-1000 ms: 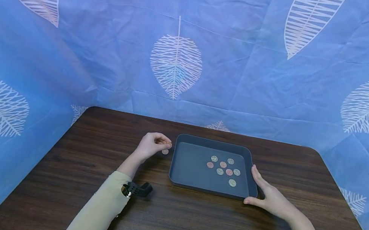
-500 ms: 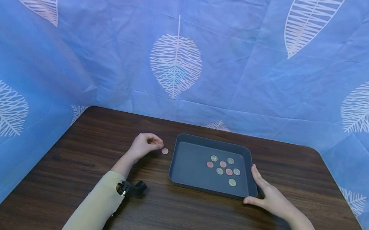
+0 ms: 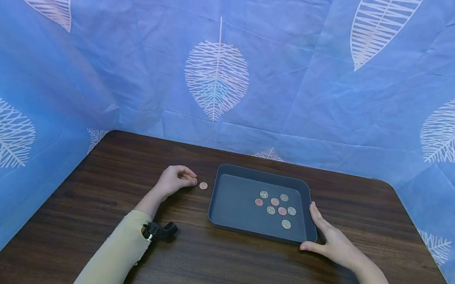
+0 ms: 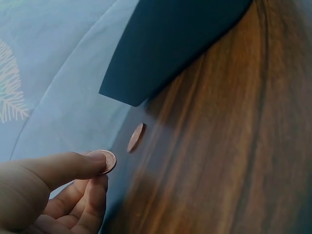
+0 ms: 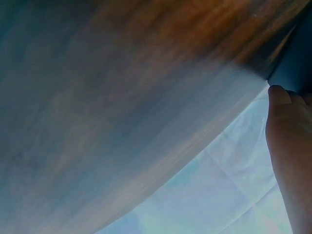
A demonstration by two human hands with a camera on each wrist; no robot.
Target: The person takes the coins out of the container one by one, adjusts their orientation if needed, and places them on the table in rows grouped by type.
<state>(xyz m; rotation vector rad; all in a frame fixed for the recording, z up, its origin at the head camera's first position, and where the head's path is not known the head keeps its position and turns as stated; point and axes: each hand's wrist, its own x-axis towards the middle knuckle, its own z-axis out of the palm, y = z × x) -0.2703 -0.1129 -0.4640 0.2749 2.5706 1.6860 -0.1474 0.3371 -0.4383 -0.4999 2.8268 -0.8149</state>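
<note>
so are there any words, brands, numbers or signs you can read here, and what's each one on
No text can be read in any view.
Pinched coin in the left hand: faint relief, too blurred to read.
Loose coin on the table: too small to read.
Coins in the tray: any markings too small to read.
Backdrop: leaf prints, no lettering visible.

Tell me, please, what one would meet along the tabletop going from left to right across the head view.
Left hand, lone copper-coloured coin, dark grey tray, right hand at the tray's right end.
</note>
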